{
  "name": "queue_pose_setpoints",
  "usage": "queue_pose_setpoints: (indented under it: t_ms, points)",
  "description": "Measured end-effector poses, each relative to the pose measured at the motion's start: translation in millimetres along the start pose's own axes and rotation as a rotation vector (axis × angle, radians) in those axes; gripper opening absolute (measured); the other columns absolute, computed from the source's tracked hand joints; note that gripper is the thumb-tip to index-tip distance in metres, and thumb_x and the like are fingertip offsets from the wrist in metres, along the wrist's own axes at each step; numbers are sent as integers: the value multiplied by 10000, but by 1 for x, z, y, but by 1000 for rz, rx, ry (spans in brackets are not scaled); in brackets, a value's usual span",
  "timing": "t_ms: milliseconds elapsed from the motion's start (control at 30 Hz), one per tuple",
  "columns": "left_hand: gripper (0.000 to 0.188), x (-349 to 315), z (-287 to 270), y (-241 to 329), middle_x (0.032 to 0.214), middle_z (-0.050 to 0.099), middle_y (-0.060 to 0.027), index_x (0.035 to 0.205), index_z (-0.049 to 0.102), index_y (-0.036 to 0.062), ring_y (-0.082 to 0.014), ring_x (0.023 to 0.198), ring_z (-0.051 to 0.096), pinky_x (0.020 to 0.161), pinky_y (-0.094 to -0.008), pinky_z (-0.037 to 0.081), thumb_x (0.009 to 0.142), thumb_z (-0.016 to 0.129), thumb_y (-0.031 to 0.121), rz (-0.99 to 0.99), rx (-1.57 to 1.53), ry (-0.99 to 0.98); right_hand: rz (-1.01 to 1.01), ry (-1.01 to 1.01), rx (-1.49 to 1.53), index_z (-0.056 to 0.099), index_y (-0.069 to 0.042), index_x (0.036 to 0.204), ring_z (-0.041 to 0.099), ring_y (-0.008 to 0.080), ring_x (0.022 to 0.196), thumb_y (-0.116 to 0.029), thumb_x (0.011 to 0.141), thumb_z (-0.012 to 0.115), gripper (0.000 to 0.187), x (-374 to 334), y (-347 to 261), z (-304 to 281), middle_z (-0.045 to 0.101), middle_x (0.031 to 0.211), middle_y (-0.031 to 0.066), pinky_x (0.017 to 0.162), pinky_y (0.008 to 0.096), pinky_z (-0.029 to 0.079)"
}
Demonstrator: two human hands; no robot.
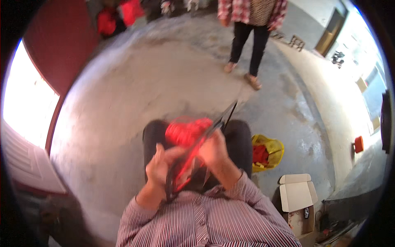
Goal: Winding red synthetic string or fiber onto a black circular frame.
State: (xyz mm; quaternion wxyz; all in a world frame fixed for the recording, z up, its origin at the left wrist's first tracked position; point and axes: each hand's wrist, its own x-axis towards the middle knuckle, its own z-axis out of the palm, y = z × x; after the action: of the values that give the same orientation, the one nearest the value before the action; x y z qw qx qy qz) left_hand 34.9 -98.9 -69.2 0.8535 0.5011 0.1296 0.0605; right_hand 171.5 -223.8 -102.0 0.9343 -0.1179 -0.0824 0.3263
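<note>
A bright red bundle (pixel 185 131), apparently of cord or strips, rests on my lap between my knees. My right hand (pixel 214 152) is closed around a long dark thing with thin tips (pixel 230 114) that point away from me. Its kind is blurred by motion. Beside it, my left hand (pixel 159 168) has its thumb raised, and its other fingers reach toward the red and dark pieces. Those fingers are smeared, so I cannot see whether they grip anything. A red strip (pixel 181 180) runs slantwise between my two hands, above my lap.
A yellow basket (pixel 281 155) with red material stands right of my knee. Nearer me is an open cardboard box (pixel 297 196) with small things inside. Ahead, a person (pixel 252 37) in a checked shirt stands on the concrete floor (pixel 123 90). A dark red door (pixel 61 37) is at left.
</note>
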Motion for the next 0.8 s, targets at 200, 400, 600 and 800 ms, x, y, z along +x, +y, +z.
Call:
queue_pose_setpoints:
  t_ms: [200, 400, 600, 800]
  points:
    - [436, 21, -7, 26, 775, 576, -109, 1173, 527, -36, -134, 446, 473, 363, -216, 341, 825, 690, 169, -44, -214, 32, -10, 134, -183, 554, -10, 1077, 588, 354, 984, -298, 728, 574, 453, -26, -30, 10, 631, 1030, 162, 919, 470, 422]
    - [509, 22, -9, 39, 747, 556, -98, 1235, 501, 30, -123, 434, 466, 315, -212, 302, 806, 716, 202, -47, -167, -110, 86, -342, -254, 486, -37, 1089, 594, 347, 834, -362, 715, 597, 508, -36, -35, 48, 613, 856, 184, 805, 465, 445]
    - [429, 25, -22, 39, 742, 549, -105, 1188, 511, 20, -129, 433, 474, 310, -233, 318, 835, 684, 193, 8, -140, -55, -26, -175, -234, 487, -6, 1089, 560, 308, 812, -433, 880, 524, 476, -41, -43, 40, 592, 888, 156, 767, 447, 455]
    - [262, 35, -20, 41, 661, 541, -78, 1006, 553, 0, -113, 393, 447, 312, -231, 326, 887, 580, 231, 4, 10, -25, -351, 162, -150, 539, -33, 1037, 577, 241, 913, -299, 912, 552, 294, -19, -110, 5, 600, 950, 92, 844, 394, 484]
